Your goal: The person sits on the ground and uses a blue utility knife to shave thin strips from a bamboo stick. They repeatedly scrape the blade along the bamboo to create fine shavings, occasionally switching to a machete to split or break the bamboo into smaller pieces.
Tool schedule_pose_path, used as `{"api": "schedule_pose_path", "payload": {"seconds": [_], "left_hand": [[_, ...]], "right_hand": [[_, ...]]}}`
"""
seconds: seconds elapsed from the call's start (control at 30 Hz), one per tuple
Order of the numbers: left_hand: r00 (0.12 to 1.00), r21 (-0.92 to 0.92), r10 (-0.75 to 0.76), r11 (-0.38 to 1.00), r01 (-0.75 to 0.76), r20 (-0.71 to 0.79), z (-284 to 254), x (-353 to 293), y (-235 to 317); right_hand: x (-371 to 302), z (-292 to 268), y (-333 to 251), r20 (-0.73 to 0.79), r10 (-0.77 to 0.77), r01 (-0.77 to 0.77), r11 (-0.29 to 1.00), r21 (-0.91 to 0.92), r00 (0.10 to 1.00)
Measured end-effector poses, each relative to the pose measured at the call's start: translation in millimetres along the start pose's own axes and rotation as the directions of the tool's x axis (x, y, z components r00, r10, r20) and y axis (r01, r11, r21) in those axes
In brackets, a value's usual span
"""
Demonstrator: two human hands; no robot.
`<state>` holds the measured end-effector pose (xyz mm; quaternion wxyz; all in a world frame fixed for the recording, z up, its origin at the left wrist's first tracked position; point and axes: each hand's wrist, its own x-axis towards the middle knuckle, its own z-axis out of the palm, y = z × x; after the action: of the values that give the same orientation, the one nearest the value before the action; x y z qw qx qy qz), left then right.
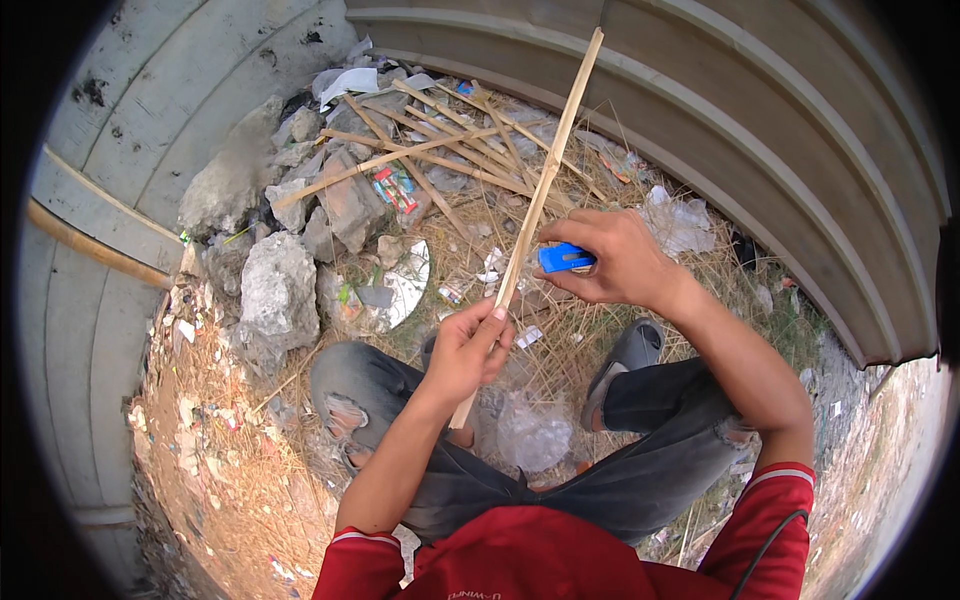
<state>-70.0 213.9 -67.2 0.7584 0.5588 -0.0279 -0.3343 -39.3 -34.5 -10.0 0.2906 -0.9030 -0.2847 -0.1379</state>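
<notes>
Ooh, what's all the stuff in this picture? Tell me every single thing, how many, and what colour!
Wooden strip: 1, pale brown, in the left hand
Blue tool: 1, blue, in the right hand
Loose strips: many, pale brown, crossed in a pile at upper centre
Rocks: several, grey, left of centre
Red packet: 1, mostly red, among the rubble
Clear plastic: 2 larger pieces, whitish, lower middle and right
Small litter: too much to count, mixed colours, ground
Dry grass: uncountable, straw-coloured, ground
Ridged sheet: 1 stretch, brown-grey, upper right
Panels: several, grey, left
Shoes: 2, grey, feet
Trousers: 1 pair, dark grey, legs
Shirt: 1, red, bottom
Hands: 2, bare, centre
</notes>
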Motion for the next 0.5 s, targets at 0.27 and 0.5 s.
{"api": "schedule_pose_path", "payload": {"seconds": [0.27,0.5], "left_hand": [[0.993,0.103,-0.045,0.994,0.034,0.105,12,-3,-4],[0.994,0.242,0.111,0.964,-0.113,0.024,18,-4,-14]], "right_hand": [[-2,12,37,0.074,-0.075,0.073,0.997,0.028,0.994],[2,18,29,0.106,0.365,-0.376,0.833,0.407,0.925]]}}
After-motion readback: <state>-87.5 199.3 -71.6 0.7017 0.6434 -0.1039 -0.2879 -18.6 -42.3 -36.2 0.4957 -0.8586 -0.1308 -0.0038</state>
